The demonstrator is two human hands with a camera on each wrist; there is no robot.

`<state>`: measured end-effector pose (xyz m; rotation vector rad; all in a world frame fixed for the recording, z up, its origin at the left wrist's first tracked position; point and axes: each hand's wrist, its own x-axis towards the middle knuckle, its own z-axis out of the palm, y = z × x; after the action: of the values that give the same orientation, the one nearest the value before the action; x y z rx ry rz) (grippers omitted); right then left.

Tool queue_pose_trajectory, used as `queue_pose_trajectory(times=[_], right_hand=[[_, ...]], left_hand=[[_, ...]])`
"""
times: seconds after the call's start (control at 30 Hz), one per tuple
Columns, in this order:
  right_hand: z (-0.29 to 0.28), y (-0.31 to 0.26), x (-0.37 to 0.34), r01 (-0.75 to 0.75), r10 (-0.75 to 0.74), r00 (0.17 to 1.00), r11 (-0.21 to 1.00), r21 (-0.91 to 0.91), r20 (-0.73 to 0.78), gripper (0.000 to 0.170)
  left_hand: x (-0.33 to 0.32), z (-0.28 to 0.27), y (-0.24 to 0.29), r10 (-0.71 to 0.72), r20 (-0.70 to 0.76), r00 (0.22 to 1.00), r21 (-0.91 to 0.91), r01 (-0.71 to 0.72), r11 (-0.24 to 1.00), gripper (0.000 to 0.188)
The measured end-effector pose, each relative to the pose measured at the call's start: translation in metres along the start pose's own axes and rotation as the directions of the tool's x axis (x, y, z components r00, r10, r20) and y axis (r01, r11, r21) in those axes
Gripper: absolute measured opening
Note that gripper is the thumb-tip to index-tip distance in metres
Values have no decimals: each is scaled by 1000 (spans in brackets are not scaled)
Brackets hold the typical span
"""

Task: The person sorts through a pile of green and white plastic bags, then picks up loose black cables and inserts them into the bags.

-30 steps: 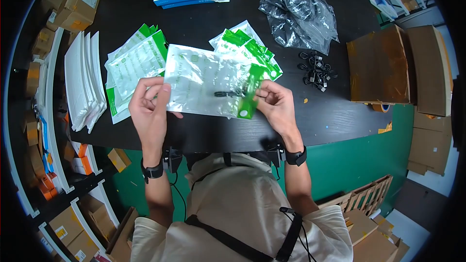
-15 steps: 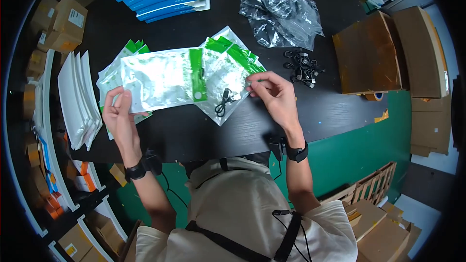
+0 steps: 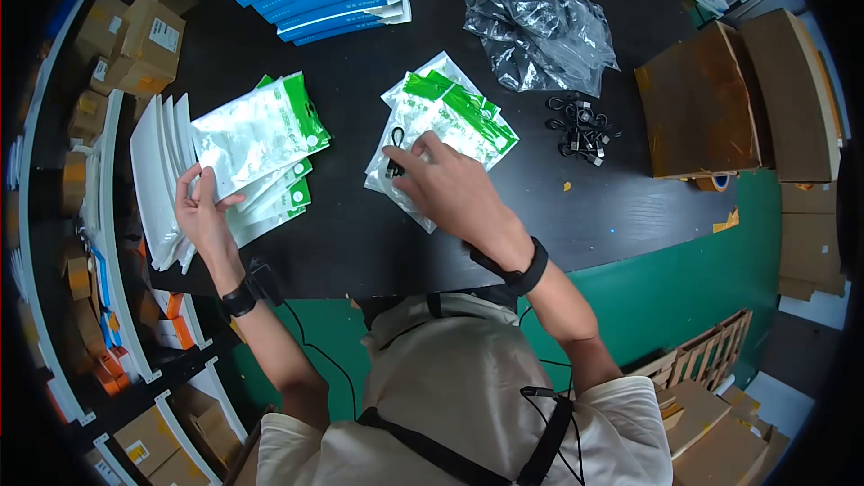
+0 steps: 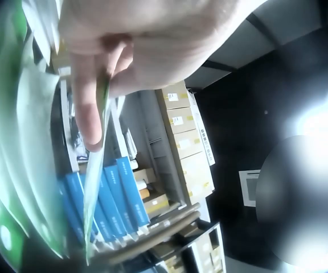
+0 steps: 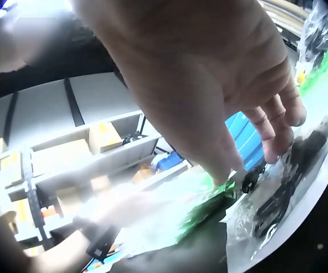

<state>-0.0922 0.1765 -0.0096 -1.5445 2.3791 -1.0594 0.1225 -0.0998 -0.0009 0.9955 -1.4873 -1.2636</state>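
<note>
My left hand [image 3: 206,216] pinches the lower left edge of a clear and white plastic packet with a green header [image 3: 245,139], over a fanned stack of similar packets [image 3: 270,211]. Edge-on in the left wrist view, the packet [image 4: 93,185] runs down between thumb and fingers. My right hand [image 3: 457,193] reaches over a second pile of green-headed packets [image 3: 468,121]. Its fingertips are right at a small black cable [image 3: 397,137] on the top packet. In the right wrist view, thumb and fingers stand apart above the bundled cable [image 5: 283,190].
Black cables [image 3: 583,130] lie in a heap at right, below crumpled clear bags [image 3: 544,31]. Blue-and-white boxes [image 3: 328,0] are stacked at the back. White padded envelopes [image 3: 160,184] stand at left. A cardboard box [image 3: 697,103] sits by the right edge.
The left hand has carried its packet left, onto the left stack. The right hand has let go of that packet and moved left and inward over the cable on the other pile.
</note>
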Motion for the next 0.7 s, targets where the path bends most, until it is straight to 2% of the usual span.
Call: queue_pose_trajectory(times=[0.03, 0.1, 0.13, 0.17, 0.23, 0.27, 0.3, 0.33, 0.37, 0.4, 0.43, 0.5, 0.53, 0.57, 0.6, 0.63, 0.67, 0.7], right_hand=[[7, -1, 5, 52, -52, 999, 992, -116, 4, 27], [21, 2, 12, 56, -52, 998, 984, -167, 31, 26], [26, 4, 15, 56, -43, 997, 973, -223, 63, 26], [29, 5, 16, 56, -30, 995, 958, -281, 96, 26], [31, 3, 20, 41, -22, 997, 963, -266, 73, 24], [31, 2, 20, 24, -13, 999, 968, -249, 48, 22], [31, 2, 20, 4, 1, 1000, 972, -234, 22, 21], [29, 3, 20, -13, 18, 1000, 969, -247, 17, 21], [28, 2, 21, -29, 28, 1000, 984, -173, -5, 19], [26, 2, 20, -42, 39, 999, 994, -98, -27, 18], [21, 2, 20, -48, 47, 998, 999, -23, -48, 17], [-2, -3, 15, -79, 78, 992, 997, -1, -99, 16], [-17, -6, 11, -95, 99, 984, 995, 37, -148, 15], [-27, -3, 6, -105, 118, 974, 991, 77, -192, 14], [-39, 8, 0, -123, 134, 961, 991, 59, -240, 12], [-53, 22, -8, -140, 147, 947, 989, 44, -287, 11], [-67, 32, -17, -236, 224, 925, 972, -1, -308, 10], [-80, 42, -24, -326, 295, 896, 944, -42, -333, 9]], left_hand=[[3, -4, -4, 28, -7, 1000, 100, -27, 995, 26], [4, -8, -4, 76, -17, 997, 295, -68, 953, 27], [3, -7, 0, 79, -20, 997, 294, -70, 953, 27], [0, -6, 4, 92, -42, 995, 454, -63, 889, 29], [-8, 3, 15, 120, -70, 990, 726, -33, 687, 32], [-7, 0, 13, 113, -60, 992, 721, -35, 692, 32], [-4, -9, 9, 253, 6, 967, 805, -155, 573, 31], [0, -16, 5, 381, 91, 920, 863, -264, 430, 29], [2, -17, 3, 490, 190, 851, 895, -356, 269, 28], [-5, -9, 10, 483, 202, 852, 886, -369, 280, 28], [-17, 5, 27, 450, 184, 874, 841, -377, 387, 27], [-48, 35, 56, 373, 151, 916, 729, -358, 583, 27], [-62, 49, 60, 366, 151, 918, 727, -354, 589, 27], [-77, 61, 63, 190, 236, 953, 624, -298, 722, 26], [-89, 71, 66, 22, 334, 942, 520, -203, 829, 24], [-99, 81, 62, -17, 415, 910, 506, -215, 835, 24], [-106, 90, 53, -53, 490, 870, 492, -226, 841, 23], [-111, 95, 40, -27, 539, 842, 505, -297, 810, 25]])
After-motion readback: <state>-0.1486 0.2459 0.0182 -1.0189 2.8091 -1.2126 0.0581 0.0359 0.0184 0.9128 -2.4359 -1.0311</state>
